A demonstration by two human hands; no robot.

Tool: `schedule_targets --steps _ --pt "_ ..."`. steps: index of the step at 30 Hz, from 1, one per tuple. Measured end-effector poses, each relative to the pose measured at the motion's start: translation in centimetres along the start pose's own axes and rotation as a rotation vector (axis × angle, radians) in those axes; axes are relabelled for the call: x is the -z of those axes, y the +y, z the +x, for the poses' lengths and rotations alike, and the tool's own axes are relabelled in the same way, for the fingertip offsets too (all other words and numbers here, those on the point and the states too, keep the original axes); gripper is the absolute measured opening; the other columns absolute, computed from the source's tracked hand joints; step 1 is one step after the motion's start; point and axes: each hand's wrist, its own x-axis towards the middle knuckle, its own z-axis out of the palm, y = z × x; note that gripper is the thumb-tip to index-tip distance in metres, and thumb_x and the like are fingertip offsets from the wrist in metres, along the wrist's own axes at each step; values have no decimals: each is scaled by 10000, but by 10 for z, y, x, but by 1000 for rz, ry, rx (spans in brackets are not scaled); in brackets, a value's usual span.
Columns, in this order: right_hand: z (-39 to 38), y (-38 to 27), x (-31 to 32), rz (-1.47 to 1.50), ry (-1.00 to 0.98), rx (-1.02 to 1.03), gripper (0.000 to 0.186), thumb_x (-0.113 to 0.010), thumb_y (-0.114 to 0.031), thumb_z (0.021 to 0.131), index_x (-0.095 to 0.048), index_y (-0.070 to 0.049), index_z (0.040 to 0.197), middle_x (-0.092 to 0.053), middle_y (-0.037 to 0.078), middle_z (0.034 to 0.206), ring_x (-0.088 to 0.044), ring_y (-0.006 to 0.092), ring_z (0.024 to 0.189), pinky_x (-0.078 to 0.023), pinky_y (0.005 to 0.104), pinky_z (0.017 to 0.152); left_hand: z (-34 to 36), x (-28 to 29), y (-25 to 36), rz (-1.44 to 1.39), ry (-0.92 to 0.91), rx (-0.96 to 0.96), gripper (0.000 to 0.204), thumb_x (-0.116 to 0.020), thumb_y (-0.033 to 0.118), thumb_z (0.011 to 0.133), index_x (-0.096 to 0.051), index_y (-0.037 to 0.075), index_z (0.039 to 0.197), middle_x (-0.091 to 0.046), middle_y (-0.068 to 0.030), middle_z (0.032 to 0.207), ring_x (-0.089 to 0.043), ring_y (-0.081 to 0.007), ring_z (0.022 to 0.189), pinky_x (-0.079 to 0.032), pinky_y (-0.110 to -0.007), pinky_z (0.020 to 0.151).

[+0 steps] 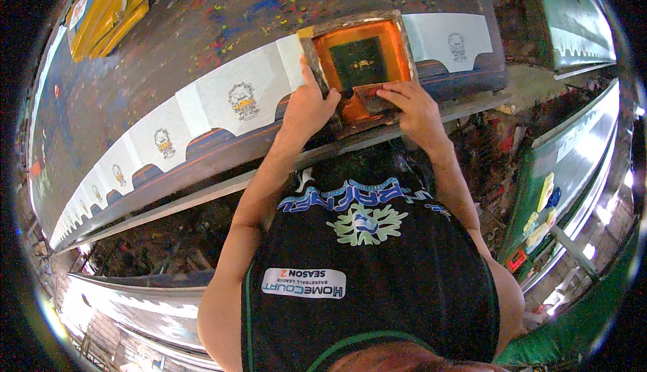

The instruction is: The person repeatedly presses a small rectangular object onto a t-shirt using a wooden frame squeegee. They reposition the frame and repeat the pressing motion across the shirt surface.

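A wooden-framed printing screen (407, 43) with orange mesh and a dark square in its middle lies over the strip of white pieces. My left hand (309, 108) grips its left rail, the index finger stretched along the wood and the thumb on the inner side. In my right hand (419, 109) is a squeegee (371, 91), held across the near part of the screen with the fingers bent over it. White cut pieces (209, 83) run in a curved-looking row to the left, several with a grey and yellow print. Another printed piece (458, 45) lies just right of the screen.
The long dark table (182, 32) is flecked with paint. Yellow plastic-looking items (111, 18) sit at its far left. Beyond a gap on the right are a green table (586, 8) with white pieces and another green surface (573, 153) with small coloured things.
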Motion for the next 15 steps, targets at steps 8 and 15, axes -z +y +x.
schedule_targets --steps 8,15 --pt "-9 22 4 18 72 69 485 -670 -29 822 -790 -149 1276 -749 55 1321 -675 312 1249 -553 451 1108 -10 -4 16 54 89 7 1129 -775 368 962 -43 -32 1723 -762 -359 931 -752 -560 869 -615 -607 797" --pt "-34 117 55 11 129 76 486 -669 -24 820 -790 -152 1273 -744 44 1322 -673 312 1235 -559 460 1098 23 -72 103 16 107 31 1141 -778 351 953 -32 -9 1738 -767 -359 1004 -749 -564 937 -602 -612 836"
